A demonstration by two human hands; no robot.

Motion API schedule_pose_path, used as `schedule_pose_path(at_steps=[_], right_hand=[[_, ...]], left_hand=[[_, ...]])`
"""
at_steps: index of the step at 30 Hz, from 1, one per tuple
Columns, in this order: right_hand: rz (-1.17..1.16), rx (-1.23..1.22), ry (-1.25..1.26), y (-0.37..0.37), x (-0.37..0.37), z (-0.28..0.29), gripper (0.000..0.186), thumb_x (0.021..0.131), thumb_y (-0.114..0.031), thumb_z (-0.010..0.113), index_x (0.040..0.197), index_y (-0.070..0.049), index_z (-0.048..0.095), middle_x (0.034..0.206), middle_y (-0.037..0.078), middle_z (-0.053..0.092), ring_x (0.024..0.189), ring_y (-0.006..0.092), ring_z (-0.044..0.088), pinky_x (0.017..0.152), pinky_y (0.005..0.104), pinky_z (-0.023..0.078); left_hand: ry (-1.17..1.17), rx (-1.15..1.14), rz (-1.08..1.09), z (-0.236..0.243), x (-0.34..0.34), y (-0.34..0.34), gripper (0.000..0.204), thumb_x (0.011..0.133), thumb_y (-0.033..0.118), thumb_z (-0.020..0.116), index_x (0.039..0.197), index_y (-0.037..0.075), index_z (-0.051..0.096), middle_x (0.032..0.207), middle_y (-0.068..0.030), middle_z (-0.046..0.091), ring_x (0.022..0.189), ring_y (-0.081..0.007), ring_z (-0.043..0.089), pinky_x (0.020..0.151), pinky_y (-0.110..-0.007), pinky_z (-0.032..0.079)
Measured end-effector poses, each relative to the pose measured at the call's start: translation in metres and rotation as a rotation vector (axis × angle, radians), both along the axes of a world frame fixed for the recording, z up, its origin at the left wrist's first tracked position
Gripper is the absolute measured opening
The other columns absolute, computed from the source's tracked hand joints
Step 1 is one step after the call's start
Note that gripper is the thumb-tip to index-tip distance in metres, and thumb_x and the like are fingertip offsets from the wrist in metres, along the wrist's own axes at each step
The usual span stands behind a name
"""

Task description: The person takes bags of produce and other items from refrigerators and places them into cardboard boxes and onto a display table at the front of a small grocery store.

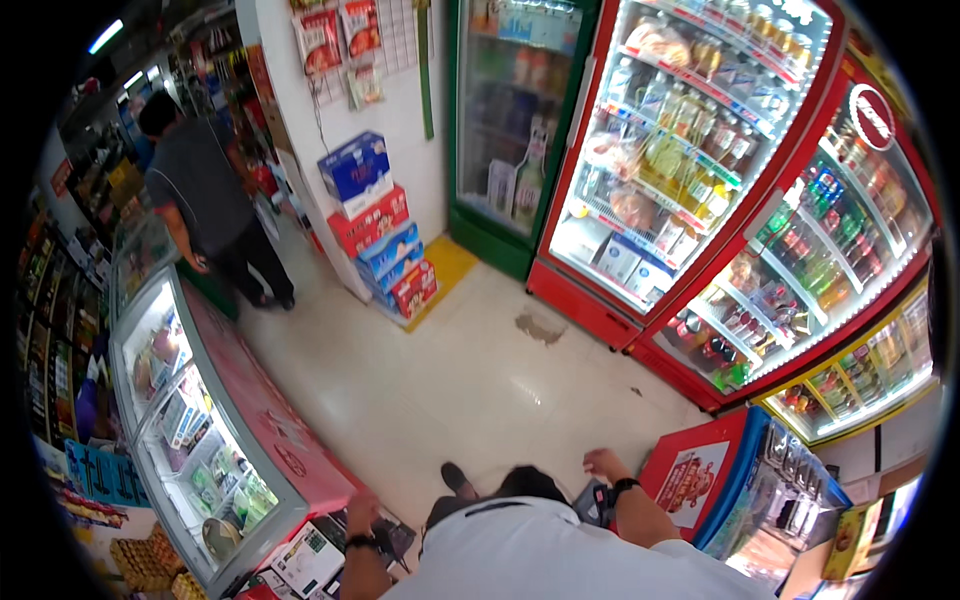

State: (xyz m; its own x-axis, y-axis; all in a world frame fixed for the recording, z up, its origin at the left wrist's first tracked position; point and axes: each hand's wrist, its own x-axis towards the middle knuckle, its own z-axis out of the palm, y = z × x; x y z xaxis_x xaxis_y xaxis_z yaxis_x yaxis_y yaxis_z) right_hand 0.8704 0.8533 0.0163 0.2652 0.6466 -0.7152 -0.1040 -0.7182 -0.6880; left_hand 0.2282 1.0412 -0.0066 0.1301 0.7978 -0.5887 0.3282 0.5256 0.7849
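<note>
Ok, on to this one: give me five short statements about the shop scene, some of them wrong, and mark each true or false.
1. The left hand and the right hand each have a dark band at the wrist. True.
2. The right hand is closer to the lit chest freezer than the left hand is. False: the left hand is closer.
3. The stacked boxes have a blue box at the top. True.
4. The other person in the shop wears a white top. False: that top is dark grey.
5. The red-framed fridge next to the green-framed fridge is dark inside. False: it is brightly lit, with bottles on its shelves.
</note>
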Motion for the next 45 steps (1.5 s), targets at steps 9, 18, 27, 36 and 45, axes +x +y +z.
schedule_pose_path(at_steps=[9, 18, 27, 36, 45], right_hand=[[-0.293, -0.086, -0.024, 0.216, 0.006, 0.054, 0.018, 0.081, -0.009, 0.058, 0.097, -0.001, 0.06, 0.086, 0.009, 0.065, 0.07, 0.0191, 0.065, 0.059, 0.0267, 0.052], [-0.463, 0.562, -0.394, 0.578, 0.268, 0.112, 0.014, 0.079, -0.016, 0.063, 0.084, -0.003, 0.063, 0.067, 0.007, 0.062, 0.053, 0.0137, 0.057, 0.051, 0.0269, 0.047], [-0.499, 1.017, -0.951, 0.815, 0.38, 0.328, 0.04, 0.083, -0.023, 0.061, 0.117, -0.003, 0.053, 0.104, 0.012, 0.059, 0.077, 0.0194, 0.06, 0.072, 0.0302, 0.051], [-0.398, 0.983, -0.652, 0.862, 0.412, 0.33, 0.033, 0.086, -0.028, 0.056, 0.101, 0.001, 0.054, 0.082, 0.006, 0.056, 0.076, 0.0172, 0.051, 0.071, 0.0292, 0.04], [-0.387, 0.901, -0.687, 0.862, 0.44, 0.318, 0.055, 0.085, -0.029, 0.056, 0.125, 0.005, 0.042, 0.114, 0.017, 0.053, 0.097, 0.0255, 0.052, 0.085, 0.0343, 0.042]], left_hand=[[-0.227, -0.113, 0.406, 0.094, 0.111, 0.178, 0.019, 0.089, 0.02, 0.053, 0.101, 0.006, 0.055, 0.085, -0.0058, 0.06, 0.069, -0.0123, 0.056, 0.057, -0.024, 0.046], [-0.065, -0.597, 0.45, 0.044, 0.166, 0.191, 0.018, 0.086, 0.026, 0.053, 0.082, 0.009, 0.055, 0.07, -0.0017, 0.055, 0.061, -0.0118, 0.052, 0.054, -0.026, 0.043], [0.022, -0.243, 0.545, 0.129, 0.231, 0.319, 0.029, 0.085, 0.038, 0.055, 0.096, 0.011, 0.057, 0.082, -0.0026, 0.063, 0.068, -0.0139, 0.057, 0.062, -0.029, 0.046], [0.016, -0.209, 0.627, 0.114, 0.189, 0.337, 0.019, 0.086, 0.018, 0.05, 0.101, 0.007, 0.056, 0.089, -0.0088, 0.064, 0.068, -0.0171, 0.059, 0.06, -0.029, 0.049], [-0.122, -0.42, 0.78, 0.102, 0.164, 0.333, 0.018, 0.087, 0.023, 0.048, 0.091, 0.007, 0.055, 0.085, -0.0069, 0.06, 0.059, -0.0151, 0.053, 0.053, -0.029, 0.045]])
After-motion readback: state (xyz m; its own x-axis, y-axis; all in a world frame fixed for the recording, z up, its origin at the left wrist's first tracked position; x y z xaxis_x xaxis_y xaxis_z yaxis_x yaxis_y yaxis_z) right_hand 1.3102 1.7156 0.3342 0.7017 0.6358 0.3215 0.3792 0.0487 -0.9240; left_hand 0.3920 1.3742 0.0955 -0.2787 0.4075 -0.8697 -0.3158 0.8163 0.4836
